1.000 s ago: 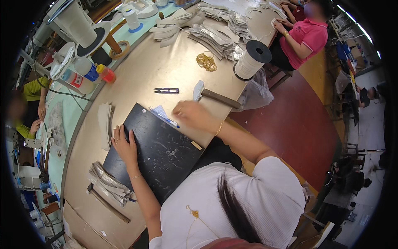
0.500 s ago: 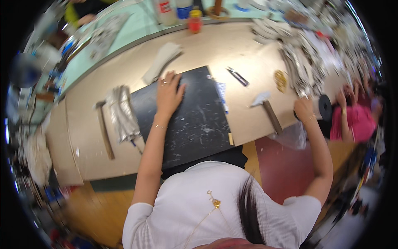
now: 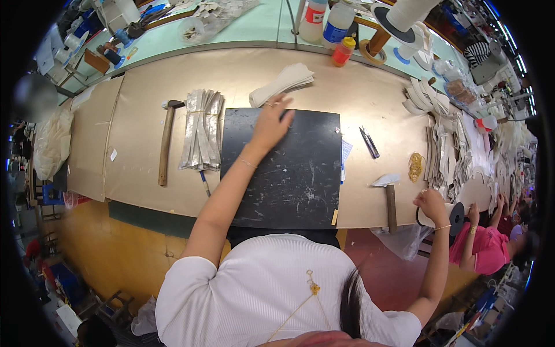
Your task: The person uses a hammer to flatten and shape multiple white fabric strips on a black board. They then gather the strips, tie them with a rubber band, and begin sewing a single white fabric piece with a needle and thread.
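Note:
My left hand [image 3: 270, 126] is over the back of a scuffed black board [image 3: 283, 185], its fingers apart. Its fingertips reach the near end of a stack of cream strip-shaped pieces [image 3: 284, 82]; whether they touch is unclear. My right hand [image 3: 432, 205] is at the table's right front, fingers curled beside a roll [image 3: 426, 220] with a dark end. What those fingers hold, if anything, is hidden. Left of the board lies a banded bundle of silvery strips [image 3: 202, 130], with a wooden-handled hammer [image 3: 166, 144] beside it.
Right of the board lie thread snips [image 3: 370, 143], another hammer [image 3: 391, 202] with a wrapped head, and yellow rubber bands [image 3: 415, 167]. More strip bundles [image 3: 442, 153] line the right side. Bottles [image 3: 337, 26] stand at the back. A person in pink [image 3: 485, 246] works at the right.
The view has turned, so the table appears straighter. My left hand has shifted toward the cream stack, near the board's back edge. My right hand is still by the roll.

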### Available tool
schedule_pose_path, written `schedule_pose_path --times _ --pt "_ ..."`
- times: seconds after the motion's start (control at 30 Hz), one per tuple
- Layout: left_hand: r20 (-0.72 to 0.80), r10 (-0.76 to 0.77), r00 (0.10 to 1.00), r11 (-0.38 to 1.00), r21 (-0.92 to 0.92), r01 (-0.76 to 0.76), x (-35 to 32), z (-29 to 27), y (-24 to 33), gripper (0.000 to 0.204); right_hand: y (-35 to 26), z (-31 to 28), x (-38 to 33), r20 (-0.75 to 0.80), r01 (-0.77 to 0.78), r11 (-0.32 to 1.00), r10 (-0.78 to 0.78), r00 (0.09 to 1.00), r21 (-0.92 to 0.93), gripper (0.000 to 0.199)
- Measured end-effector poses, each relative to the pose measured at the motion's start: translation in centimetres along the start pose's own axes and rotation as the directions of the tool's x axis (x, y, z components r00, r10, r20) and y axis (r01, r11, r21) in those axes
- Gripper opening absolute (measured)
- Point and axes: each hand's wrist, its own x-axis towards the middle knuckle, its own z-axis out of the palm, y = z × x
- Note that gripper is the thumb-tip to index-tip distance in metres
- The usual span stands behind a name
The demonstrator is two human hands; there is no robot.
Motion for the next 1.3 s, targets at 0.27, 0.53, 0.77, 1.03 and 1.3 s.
schedule_pose_path --times 0.27,0.53,0.77,1.03,1.3 --pt "0.03 -0.184 0.982 0.926 0.341 0.163 8.3 -3.4 -3.6 0.048 -24.3 2.7 7.6 -0.094 0.728 0.531 -0.777 0.622 0.432 0.021" --pt "0.404 -0.416 0.815 0.874 0.425 0.236 13.5 -3.7 -4.6 0.079 -42.8 7.7 7.2 -0.167 0.845 0.168 -0.943 0.288 0.508 0.02" --pt "0.58 -0.488 0.652 0.768 -0.07 0.637 13.1 -4.0 -2.3 0.063 -34.9 7.6 8.6 -0.168 0.557 0.299 -0.752 0.638 0.775 0.02" --pt "0.551 -0.561 0.618 0.338 -0.53 0.778 8.0 -2.4 -0.3 0.053 -35.4 8.0 7.2 -0.017 0.353 0.292 -0.748 0.664 0.889 0.022" --pt "0.063 -0.26 0.964 0.944 0.225 0.24 9.4 -6.3 -3.5 0.035 -35.6 7.9 6.9 0.055 0.259 0.285 -0.764 0.642 0.923 0.024"
